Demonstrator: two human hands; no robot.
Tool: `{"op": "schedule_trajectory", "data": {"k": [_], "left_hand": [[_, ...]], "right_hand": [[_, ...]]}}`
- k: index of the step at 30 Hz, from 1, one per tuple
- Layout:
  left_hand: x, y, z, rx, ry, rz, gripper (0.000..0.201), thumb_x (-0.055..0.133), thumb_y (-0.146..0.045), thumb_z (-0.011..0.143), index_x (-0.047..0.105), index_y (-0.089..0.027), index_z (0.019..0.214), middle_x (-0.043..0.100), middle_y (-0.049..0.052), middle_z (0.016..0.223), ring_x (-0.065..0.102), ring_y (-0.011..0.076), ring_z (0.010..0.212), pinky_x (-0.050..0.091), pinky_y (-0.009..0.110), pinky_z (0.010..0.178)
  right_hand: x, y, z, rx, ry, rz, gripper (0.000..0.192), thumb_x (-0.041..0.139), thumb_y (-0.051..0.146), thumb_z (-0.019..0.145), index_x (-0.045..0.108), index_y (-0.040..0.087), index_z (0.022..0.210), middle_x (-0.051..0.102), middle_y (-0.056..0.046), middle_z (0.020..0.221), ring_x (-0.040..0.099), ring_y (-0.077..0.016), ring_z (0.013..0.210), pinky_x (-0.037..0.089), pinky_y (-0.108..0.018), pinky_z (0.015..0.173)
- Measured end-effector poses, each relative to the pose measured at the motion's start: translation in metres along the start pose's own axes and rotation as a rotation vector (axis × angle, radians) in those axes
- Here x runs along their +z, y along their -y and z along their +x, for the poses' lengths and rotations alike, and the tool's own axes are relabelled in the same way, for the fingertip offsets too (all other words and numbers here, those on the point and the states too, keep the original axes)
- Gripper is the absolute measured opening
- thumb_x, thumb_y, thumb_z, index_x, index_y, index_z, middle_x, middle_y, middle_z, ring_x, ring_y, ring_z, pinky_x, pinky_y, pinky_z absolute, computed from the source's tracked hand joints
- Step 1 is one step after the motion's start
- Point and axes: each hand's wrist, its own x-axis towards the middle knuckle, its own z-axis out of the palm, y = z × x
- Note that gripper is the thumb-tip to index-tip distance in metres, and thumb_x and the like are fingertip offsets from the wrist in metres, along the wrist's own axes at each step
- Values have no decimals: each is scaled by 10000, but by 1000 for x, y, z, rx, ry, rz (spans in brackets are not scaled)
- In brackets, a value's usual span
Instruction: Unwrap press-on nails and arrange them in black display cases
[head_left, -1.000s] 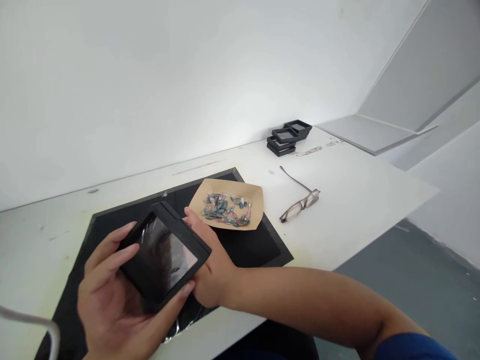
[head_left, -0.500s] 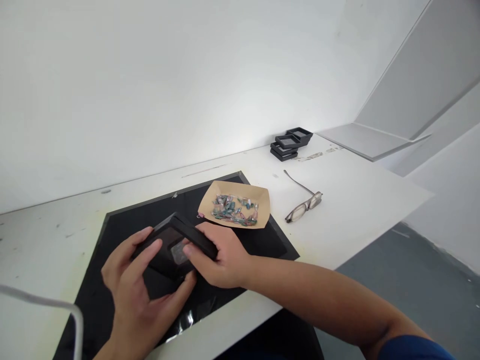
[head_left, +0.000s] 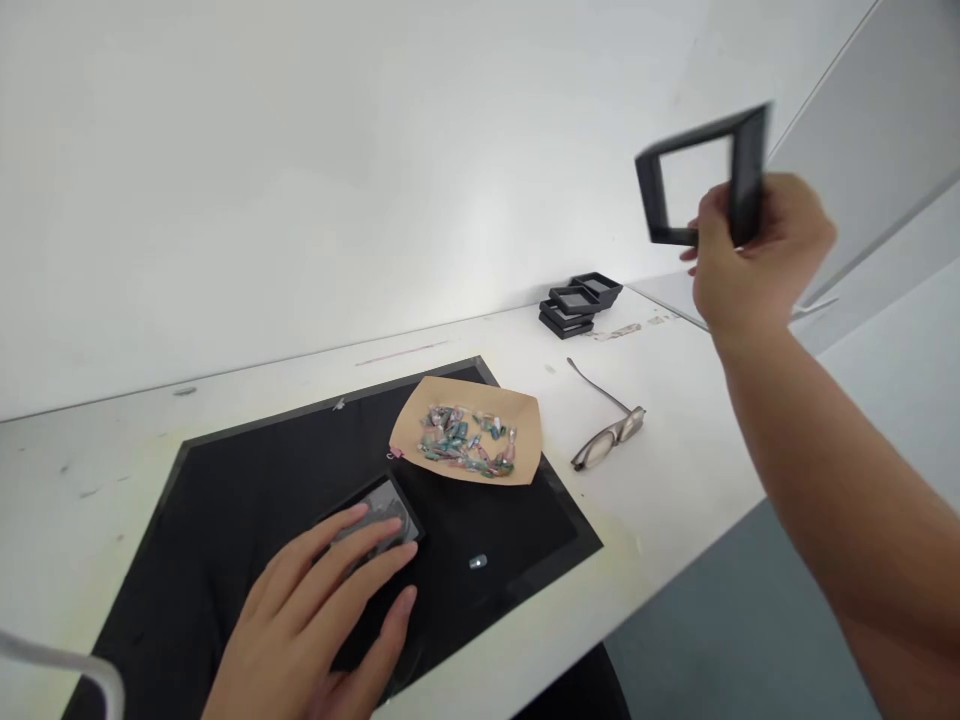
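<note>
Raised high on the right, my right hand (head_left: 757, 240) grips a black square frame (head_left: 746, 180) by one side, and the white wall shows through its opening. My left hand (head_left: 315, 600) lies with fingers spread over a black framed case (head_left: 386, 500) with a grey clear pane, partly hidden under the fingers. The case rests on a black mat (head_left: 255, 480). To its right on the mat lies one small shiny blue piece, like a press-on nail (head_left: 478, 562). Behind it stands a tan paper tray (head_left: 420, 400) holding many small glossy green, blue and pink pieces.
Eyeglasses (head_left: 611, 438) lie unfolded on the white table (head_left: 690, 420), right of the tray. Several black frames (head_left: 574, 303) are stacked at the back against the wall. A white cable (head_left: 75, 660) curves in at the lower left.
Both hands were on the black case together. Its frame part has come away and risen to the right in my right hand. The small blue piece now shows on the mat.
</note>
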Motion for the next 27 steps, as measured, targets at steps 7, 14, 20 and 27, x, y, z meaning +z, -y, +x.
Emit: {"op": "schedule_trajectory", "data": {"k": [7,14,20,27], "left_hand": [[27,16,-20,-93,90,168,761,598,-574,883,435,-185,1516,635,60,1415,603,290,1267,491,411,1026],[47,29,-38,-117,131,322,1023,509,-724,820,248,-122,1605,383,187,1616,492,419,1394,408,556,1084],[49,32,-52,-201,240,326,847,458,-624,881,209,-285,1616,393,122,1622,416,448,1439,357,623,1087],[45,34,-55,-344,293,184,819,572,-658,850,318,-358,1568,614,84,1384,618,352,1209,508,507,968]], "right_hand": [[79,-72,23,161,332,-412,228,624,270,889,747,138,1030,746,-146,920,675,-273,874,463,-387,732],[149,-86,15,175,556,-557,295,633,394,978,664,154,1146,685,-80,1140,661,-224,1032,547,-450,918],[165,-106,17,197,695,-547,430,664,537,918,677,171,1146,698,-85,1130,663,-244,1039,543,-457,906],[157,-114,20,172,730,-462,657,668,733,743,715,258,1195,736,-103,1161,667,-331,1047,511,-431,848]]}}
